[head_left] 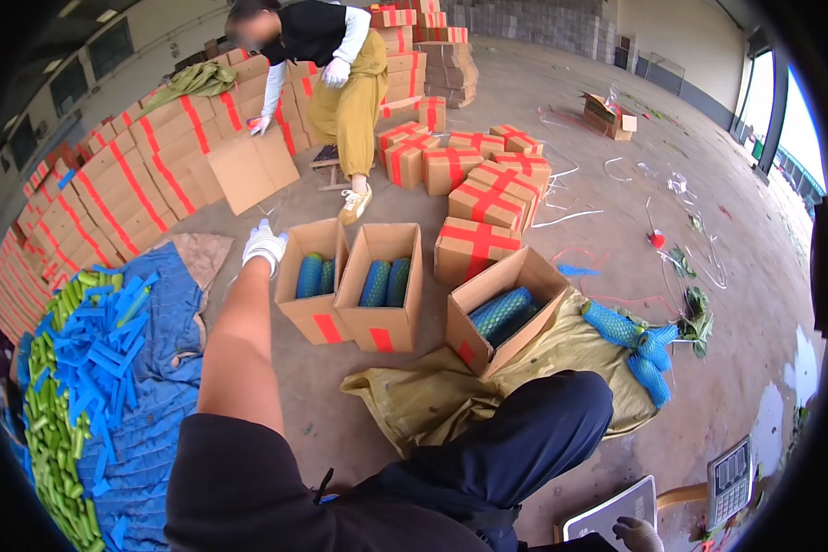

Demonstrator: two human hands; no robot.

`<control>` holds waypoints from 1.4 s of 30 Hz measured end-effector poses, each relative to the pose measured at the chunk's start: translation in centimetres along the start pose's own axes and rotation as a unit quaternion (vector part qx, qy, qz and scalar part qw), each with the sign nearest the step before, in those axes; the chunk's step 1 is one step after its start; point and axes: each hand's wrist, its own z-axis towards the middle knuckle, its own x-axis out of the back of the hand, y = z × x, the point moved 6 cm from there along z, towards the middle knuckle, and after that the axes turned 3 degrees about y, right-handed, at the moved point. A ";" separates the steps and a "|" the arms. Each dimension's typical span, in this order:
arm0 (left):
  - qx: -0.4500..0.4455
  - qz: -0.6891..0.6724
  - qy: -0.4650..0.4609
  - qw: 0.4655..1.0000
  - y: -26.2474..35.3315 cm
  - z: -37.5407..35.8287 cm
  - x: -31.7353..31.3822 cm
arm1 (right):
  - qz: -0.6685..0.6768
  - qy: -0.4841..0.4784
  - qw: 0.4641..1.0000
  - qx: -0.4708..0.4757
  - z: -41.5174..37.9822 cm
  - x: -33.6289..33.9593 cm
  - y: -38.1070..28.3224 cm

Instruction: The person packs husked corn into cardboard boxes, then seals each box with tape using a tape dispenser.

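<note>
My left hand (265, 247), in a white glove, reaches forward with its fingers stretched out, right at the upper left rim of a cardboard box (315, 317). Long green produce in blue foam nets (310, 276) lies inside that box. Beside it stands a second open box (377, 317) with similar netted pieces, and a third open box (547, 276) tilts on an olive cloth (405, 391). My right hand (637, 535), also gloved, is low at the bottom edge beside a scale platform (616, 511), fingers slightly apart. Part of it is cut off by the frame.
A person (345, 83) bends over a cardboard sheet (253, 170) ahead. Red-taped closed boxes (478, 198) and a long stacked wall of boxes (120, 193) stand around. Netted pieces (653, 354) lie right; blue foam strips (97, 350) and green produce (51, 414) are left. A scale display (731, 483) stands lower right.
</note>
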 end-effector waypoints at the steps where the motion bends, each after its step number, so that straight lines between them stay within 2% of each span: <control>1: 0.003 -0.012 0.012 1.000 -0.1 0.1 0.2 | 0.004 -0.001 1.000 -0.013 0.0 -0.1 0.5; 8: -0.007 0.000 0.021 1.000 -0.1 1.8 0.7 | 0.020 0.000 1.000 -0.003 -0.1 -1.1 2.9; 10: -0.009 0.002 0.019 1.000 0.0 2.0 0.7 | 0.042 0.001 0.998 -0.042 -0.1 -1.5 4.1; 14: -0.011 0.014 0.007 1.000 0.5 1.8 0.8 | 0.034 0.000 0.998 -0.054 0.2 -2.0 5.6; 20: -0.010 0.029 0.001 1.000 0.0 2.9 -0.3 | 0.018 -0.008 0.996 -0.089 -0.7 -1.1 3.6; 28: -0.011 0.038 -0.005 0.999 -0.3 3.6 -0.7 | -0.025 -0.004 0.997 -0.075 -0.6 -1.4 4.7; 36: -0.018 0.049 -0.010 0.999 -0.3 3.8 -1.5 | -0.001 0.005 0.997 -0.080 -0.6 -2.0 6.2; 39: -0.018 0.062 0.015 0.998 0.4 3.7 -0.9 | -0.003 0.008 0.996 -0.091 -1.0 -2.1 6.5; 41: -0.019 0.158 0.127 0.979 2.1 2.3 1.6 | -0.008 0.009 0.995 -0.102 -1.6 -1.8 5.5; 42: -0.022 0.155 0.128 0.979 3.0 2.2 2.3 | -0.019 0.003 0.994 -0.108 -1.9 -1.6 4.9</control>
